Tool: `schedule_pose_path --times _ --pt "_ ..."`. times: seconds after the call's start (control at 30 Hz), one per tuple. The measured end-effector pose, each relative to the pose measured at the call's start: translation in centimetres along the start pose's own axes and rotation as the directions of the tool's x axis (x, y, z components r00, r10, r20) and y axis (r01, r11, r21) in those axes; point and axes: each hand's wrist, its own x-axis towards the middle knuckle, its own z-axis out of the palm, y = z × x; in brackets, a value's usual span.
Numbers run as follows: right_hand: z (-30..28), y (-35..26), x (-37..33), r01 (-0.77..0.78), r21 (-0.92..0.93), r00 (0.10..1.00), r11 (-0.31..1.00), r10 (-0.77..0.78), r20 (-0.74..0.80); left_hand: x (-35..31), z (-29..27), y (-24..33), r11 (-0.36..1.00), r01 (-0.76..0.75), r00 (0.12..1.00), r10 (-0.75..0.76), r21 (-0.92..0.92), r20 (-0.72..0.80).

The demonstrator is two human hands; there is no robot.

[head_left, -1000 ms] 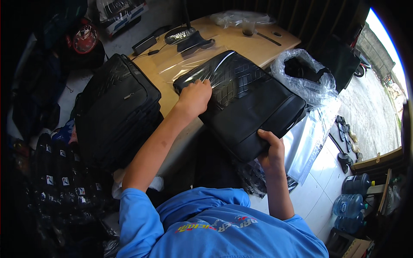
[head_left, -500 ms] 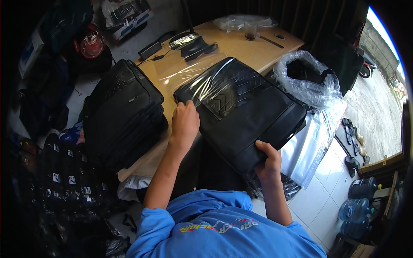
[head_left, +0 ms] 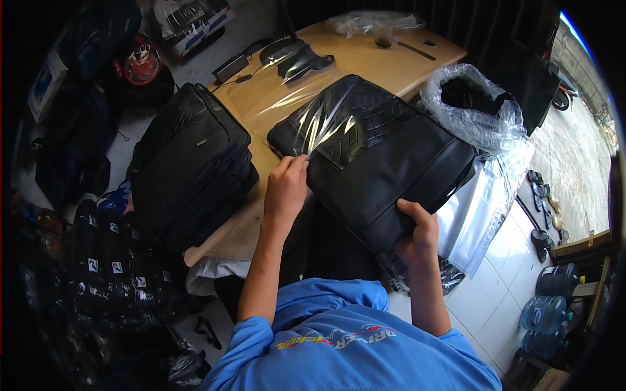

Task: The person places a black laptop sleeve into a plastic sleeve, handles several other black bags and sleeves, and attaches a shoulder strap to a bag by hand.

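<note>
The black bag [head_left: 391, 173] was positioned directly in front of the person, at the near edge of the wooden table [head_left: 355, 49], with its far part over the tabletop; contact between the two could not be determined. The body was flat and broadly rectangular, with rounded corners, and was set at an angle, one corner directed away from the person. The far section of the upper face carried an embossed pattern of angular, chevron-like lines; the section nearer the right hand [head_left: 418, 234] was smooth, matt to slightly glossy, and crossed by a straight seam. A darker side panel ran along the right edge. Clear plastic film [head_left: 319, 120] covered the far left portion, showing bright reflections and sharp creases that converged at the left hand [head_left: 285, 186]. The left fingers were curled together and pinched the gathered film at the bag's left edge. The right hand gripped the near corner, thumb laid on the upper face; its other fingers were concealed underneath, so their spread could not be determined. A stack of black bags [head_left: 192, 163] stood to the left, the top one bearing a similar embossed pattern and a small metallic-looking tag.
</note>
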Motion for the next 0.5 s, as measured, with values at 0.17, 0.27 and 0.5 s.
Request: schedule_pose_path --times 0.17,0.27,0.5 --pt "-1.1 -1.4 1.0 0.005 -0.180 1.000 0.984 -0.004 0.006 0.0 0.0 0.6 0.987 0.074 0.991 -0.088 -0.143 -0.098" --pt "-2.2 -0.4 1.3 -0.022 -0.270 1.000 0.963 0.016 -0.024 -0.1 0.7 1.3 0.991 0.130 0.961 -0.133 -0.029 -0.244" --pt "-1.9 0.7 1.1 -0.012 -0.017 0.998 1.000 0.011 -0.063 -1.6 4.2 0.1 0.627 0.255 0.831 -0.531 -0.736 -0.165"
